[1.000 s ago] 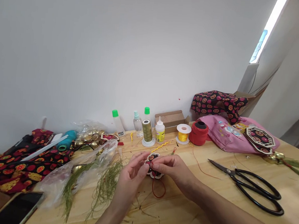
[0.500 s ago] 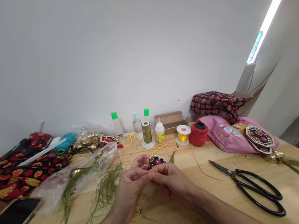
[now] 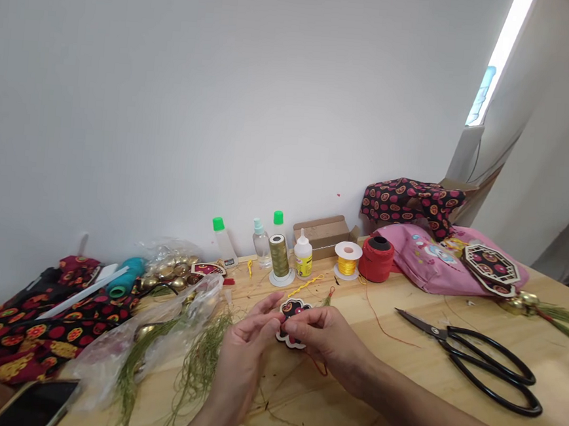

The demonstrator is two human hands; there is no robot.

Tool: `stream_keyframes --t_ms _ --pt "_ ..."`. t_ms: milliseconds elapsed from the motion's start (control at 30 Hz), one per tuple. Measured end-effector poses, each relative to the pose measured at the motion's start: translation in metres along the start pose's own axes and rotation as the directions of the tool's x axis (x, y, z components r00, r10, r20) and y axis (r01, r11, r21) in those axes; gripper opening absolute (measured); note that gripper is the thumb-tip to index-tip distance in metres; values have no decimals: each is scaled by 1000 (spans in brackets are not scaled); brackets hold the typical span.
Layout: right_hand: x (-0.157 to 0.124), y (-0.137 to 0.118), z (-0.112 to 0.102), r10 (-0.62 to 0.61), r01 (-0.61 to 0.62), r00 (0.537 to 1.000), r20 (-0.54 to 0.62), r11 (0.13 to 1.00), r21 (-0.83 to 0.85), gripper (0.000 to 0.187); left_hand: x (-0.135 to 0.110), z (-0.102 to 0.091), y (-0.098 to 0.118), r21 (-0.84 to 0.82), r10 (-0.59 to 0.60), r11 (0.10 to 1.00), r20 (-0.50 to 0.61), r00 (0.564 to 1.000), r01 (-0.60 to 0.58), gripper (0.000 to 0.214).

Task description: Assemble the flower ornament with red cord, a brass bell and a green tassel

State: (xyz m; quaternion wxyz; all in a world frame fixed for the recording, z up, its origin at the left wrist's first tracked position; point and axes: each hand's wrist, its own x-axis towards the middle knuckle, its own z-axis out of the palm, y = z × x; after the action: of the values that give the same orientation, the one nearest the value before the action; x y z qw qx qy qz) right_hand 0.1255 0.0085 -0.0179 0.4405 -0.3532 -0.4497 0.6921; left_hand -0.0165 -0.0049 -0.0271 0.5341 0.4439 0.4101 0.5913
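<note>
My left hand (image 3: 249, 345) and my right hand (image 3: 326, 341) face each other low in the middle of the view, thumbs and forefingers pinched. A thin red cord (image 3: 319, 367) loops out below my right hand, and a bit of red shows at the left fingertips. Just behind the fingers is a small scalloped ornament (image 3: 291, 341) with a pale rim and dark patterned fabric; whether the fingers touch it I cannot tell. Near it lie a braided yellow cord (image 3: 306, 285) and a small green tassel (image 3: 327, 300).
Black-handled scissors (image 3: 479, 366) lie on the right. Behind the hands stand an olive thread cone (image 3: 279, 257), a glue bottle (image 3: 303, 255), a yellow cord spool (image 3: 347, 262) and a red thread cone (image 3: 377, 259). Green threads (image 3: 201, 357), a plastic bag (image 3: 106, 356) and a phone (image 3: 35, 403) lie left.
My hands have drawn slightly apart, and more of the scalloped ornament shows between them. The red cord loop is now visible below my right hand.
</note>
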Motion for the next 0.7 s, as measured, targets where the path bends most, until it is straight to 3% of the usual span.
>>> stream_keyframes --t_ms 67,133,233,300,333,467,700 --pt "4 -3 -6 -53 50 995 -85 998 -29 27 5 -3 9 88 73 994 -39 997 -69 13" --pt "10 -7 -13 -119 110 969 -215 992 -55 28 17 0 26 277 156 950 -16 988 -145 17" --pt "16 -11 -22 -228 207 901 -370 973 -98 26 48 18 53 575 249 762 165 954 -298 21" --pt "19 -11 -25 -272 246 876 -398 962 -116 25 75 35 62 691 380 564 269 885 -452 25" --pt "20 -10 -25 -284 257 871 -400 959 -120 24 88 43 62 737 426 471 292 856 -486 27" --pt "24 -7 -26 -315 291 864 -393 949 -122 23 127 63 44 769 490 399 282 825 -499 26" --pt "30 -2 -27 -340 320 865 -369 940 -116 21 144 62 30 801 586 310 263 767 -512 13"
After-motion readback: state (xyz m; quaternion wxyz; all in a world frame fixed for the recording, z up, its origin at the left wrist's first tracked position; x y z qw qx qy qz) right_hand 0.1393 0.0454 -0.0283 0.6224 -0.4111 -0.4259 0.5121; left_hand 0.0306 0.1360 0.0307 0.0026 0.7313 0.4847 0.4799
